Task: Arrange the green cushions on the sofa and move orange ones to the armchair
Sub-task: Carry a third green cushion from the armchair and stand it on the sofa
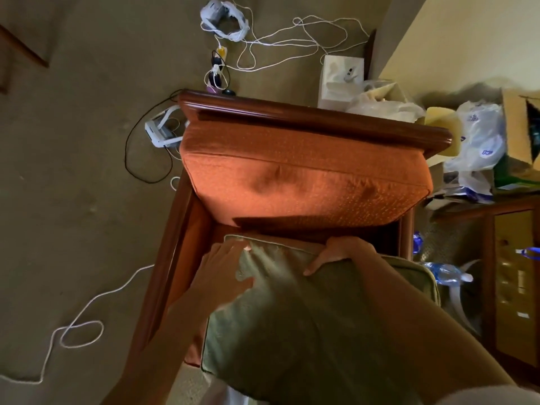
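Note:
A large green cushion (298,320) lies across the seat of a wooden-framed armchair (292,112), filling the lower middle of the head view. My left hand (222,270) grips its far left corner. My right hand (339,252) curls over its far edge, fingers hidden behind it. An orange cushion (304,176) leans against the chair's backrest, just beyond the green one. More orange fabric shows low at the chair's left side, under the green cushion.
White cables (79,323) and a black cord (131,159) trail over the carpet left of the chair. A power strip (160,133) lies by its back corner. Plastic bags (479,135), boxes and a wooden side table (508,276) crowd the right.

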The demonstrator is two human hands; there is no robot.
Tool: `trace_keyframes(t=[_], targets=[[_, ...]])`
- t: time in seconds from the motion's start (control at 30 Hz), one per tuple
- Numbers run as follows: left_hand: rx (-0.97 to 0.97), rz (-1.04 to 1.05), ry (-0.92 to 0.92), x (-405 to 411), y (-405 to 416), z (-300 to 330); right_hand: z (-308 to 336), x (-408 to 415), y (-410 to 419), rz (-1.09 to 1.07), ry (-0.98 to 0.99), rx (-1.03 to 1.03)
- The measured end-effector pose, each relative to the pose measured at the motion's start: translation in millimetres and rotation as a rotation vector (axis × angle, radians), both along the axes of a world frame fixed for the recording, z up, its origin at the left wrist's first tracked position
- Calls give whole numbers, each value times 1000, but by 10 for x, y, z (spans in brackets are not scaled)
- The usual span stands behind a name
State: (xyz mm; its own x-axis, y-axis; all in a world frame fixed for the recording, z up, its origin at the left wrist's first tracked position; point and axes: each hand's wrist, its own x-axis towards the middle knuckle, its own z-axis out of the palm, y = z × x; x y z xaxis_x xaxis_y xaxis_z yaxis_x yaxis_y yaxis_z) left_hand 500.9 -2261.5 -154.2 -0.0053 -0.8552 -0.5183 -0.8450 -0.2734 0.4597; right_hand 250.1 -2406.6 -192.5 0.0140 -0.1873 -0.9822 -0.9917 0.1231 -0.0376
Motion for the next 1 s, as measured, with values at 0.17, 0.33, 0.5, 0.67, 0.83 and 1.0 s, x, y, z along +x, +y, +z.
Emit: trace_keyframes(t=[0.17, 0.33, 0.5, 0.67, 0.83, 1.0], targets=[[113, -329, -75, -110, -70, 63, 286, -73, 661, 108, -108, -160], [355, -661, -138, -344, -135, 71, 862, -131, 1403, 187, -224, -356], [277, -740, -65, -436, 180, 391, 1261, -124, 1921, 152, -201, -467], [-19, -929, -125, -360, 742, 786, 1674, -117, 2647, 61, -175, -536], [-199, -1037, -184, -297, 1321, 1300, 2083, 1, 3501, -25, -145, -702], [-281, -1170, -199, -463, 1601, 1983, 2573, -42, 4129, -177, -125, -813]])
